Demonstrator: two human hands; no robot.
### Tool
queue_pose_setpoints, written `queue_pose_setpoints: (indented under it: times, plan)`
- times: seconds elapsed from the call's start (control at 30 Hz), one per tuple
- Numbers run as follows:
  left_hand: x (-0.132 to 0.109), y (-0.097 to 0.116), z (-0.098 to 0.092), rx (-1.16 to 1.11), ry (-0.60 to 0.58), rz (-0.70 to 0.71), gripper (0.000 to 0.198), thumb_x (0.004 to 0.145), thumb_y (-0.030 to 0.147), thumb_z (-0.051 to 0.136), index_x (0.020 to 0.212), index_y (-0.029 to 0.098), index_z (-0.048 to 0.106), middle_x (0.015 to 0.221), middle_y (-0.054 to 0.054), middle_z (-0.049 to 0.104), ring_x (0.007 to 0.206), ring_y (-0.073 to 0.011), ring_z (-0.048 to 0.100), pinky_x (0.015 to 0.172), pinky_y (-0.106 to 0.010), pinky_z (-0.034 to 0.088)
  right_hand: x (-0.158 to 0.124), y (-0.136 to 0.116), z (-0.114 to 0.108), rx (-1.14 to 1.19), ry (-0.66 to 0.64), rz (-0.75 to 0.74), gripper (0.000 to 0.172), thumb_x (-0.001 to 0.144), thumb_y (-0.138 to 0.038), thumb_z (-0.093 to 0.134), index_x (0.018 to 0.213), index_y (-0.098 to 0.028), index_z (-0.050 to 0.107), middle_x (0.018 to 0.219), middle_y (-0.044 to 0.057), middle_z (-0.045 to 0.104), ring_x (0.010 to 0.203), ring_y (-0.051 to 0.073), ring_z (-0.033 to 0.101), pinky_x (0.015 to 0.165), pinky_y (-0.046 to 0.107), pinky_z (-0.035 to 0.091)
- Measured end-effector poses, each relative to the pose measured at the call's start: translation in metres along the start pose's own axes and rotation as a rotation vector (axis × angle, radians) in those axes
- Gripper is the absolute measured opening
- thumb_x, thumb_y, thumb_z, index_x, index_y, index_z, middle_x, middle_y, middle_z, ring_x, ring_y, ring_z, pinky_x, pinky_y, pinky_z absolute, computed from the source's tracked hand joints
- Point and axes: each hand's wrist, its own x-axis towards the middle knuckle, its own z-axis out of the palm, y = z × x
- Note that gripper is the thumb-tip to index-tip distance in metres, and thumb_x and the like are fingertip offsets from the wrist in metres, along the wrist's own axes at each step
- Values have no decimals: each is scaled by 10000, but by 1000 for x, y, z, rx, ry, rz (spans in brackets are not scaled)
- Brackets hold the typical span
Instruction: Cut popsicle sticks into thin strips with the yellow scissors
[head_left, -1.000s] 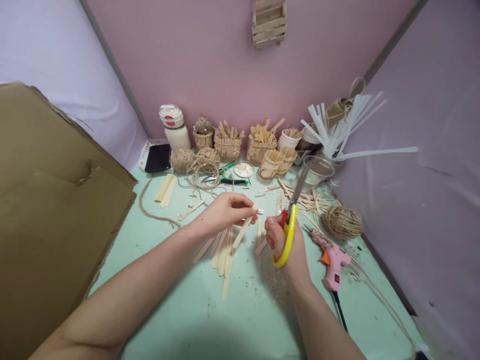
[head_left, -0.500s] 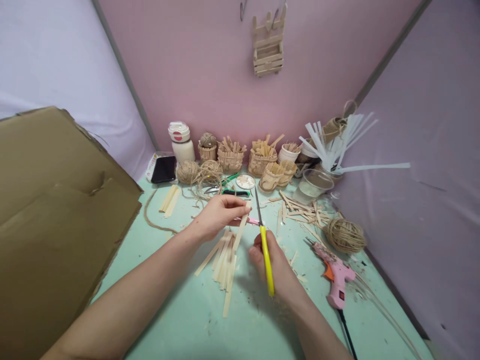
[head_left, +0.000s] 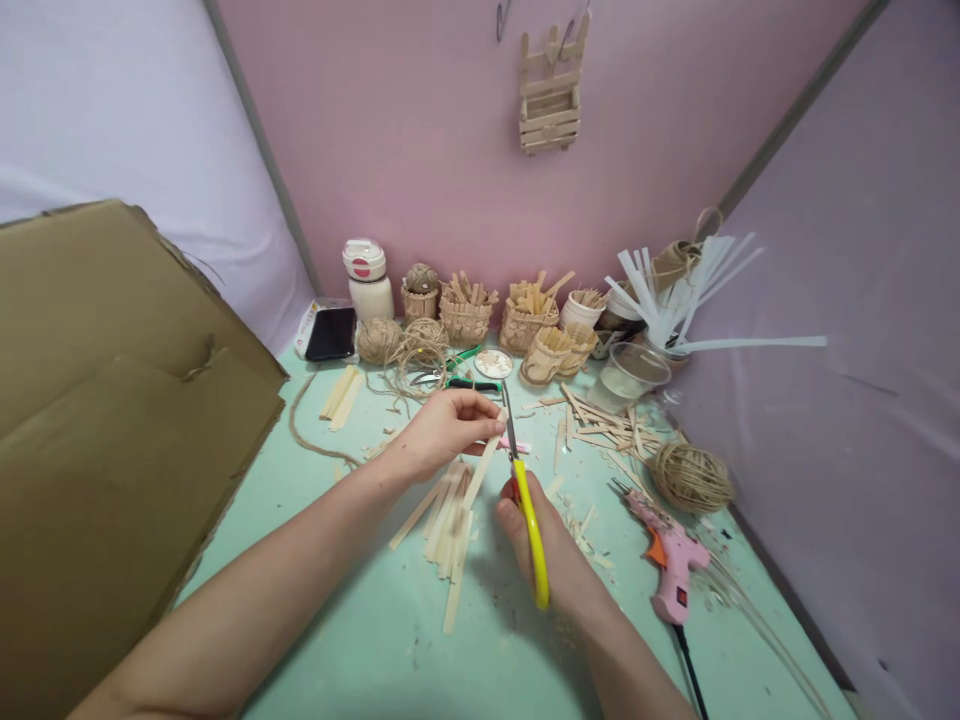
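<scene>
My left hand (head_left: pixel 459 430) pinches a pale flat wooden strip (head_left: pixel 482 472) near its upper end, the strip slanting down toward me. Yellow-handled scissors (head_left: pixel 531 535) are gripped in my right hand (head_left: pixel 541 530), their blades pointing away from me. The blades lie right beside the strip's upper end; whether they touch it I cannot tell. Below my hands, several similar strips (head_left: pixel 448 545) are fanned out on the table. A pink object (head_left: pixel 517 447) lies partly hidden behind the scissors and my left hand.
A pink glue gun (head_left: pixel 675 560) and a twine ball (head_left: pixel 690 475) lie at right. Thin sticks (head_left: pixel 604 420) are scattered behind. Small stick-filled baskets (head_left: pixel 529 325), green-handled pliers (head_left: pixel 472 384) and a clear cup (head_left: pixel 634 375) stand farther back. Cardboard (head_left: pixel 127 430) rises at left.
The scissors have moved left, bringing their blades up to the strip's upper end. My left hand keeps its pinch on the strip. The whole view has shifted slightly.
</scene>
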Motion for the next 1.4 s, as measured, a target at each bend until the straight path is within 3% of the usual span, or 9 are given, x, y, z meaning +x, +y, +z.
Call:
queue_pose_setpoints:
  times: [0.67, 1.23, 1.4]
  plan:
    - [-5, 3, 6, 12, 5, -41, 189, 636, 253, 734, 743, 141, 626, 658, 19, 589, 642, -86, 560, 579, -202, 492, 1, 4, 3, -35, -24, 1, 372, 895, -582, 329, 807, -221, 350, 678, -40, 397, 605, 152, 362, 560, 294, 315]
    - [-6, 3, 11, -84, 35, -74, 172, 629, 197, 743, 720, 132, 612, 658, 17, 588, 629, -79, 569, 573, -196, 497, 0, 4, 7, -58, 29, 76, 372, 897, -578, 302, 800, -224, 362, 605, -56, 367, 527, 140, 349, 485, 273, 299]
    - [-5, 0, 9, -65, 19, -58, 166, 642, 216, 732, 736, 139, 620, 659, 21, 586, 631, -78, 566, 573, -195, 493, 1, 9, 7, -64, 69, 19, 352, 914, -539, 323, 805, -212, 394, 623, -50, 372, 543, 135, 342, 507, 273, 300]
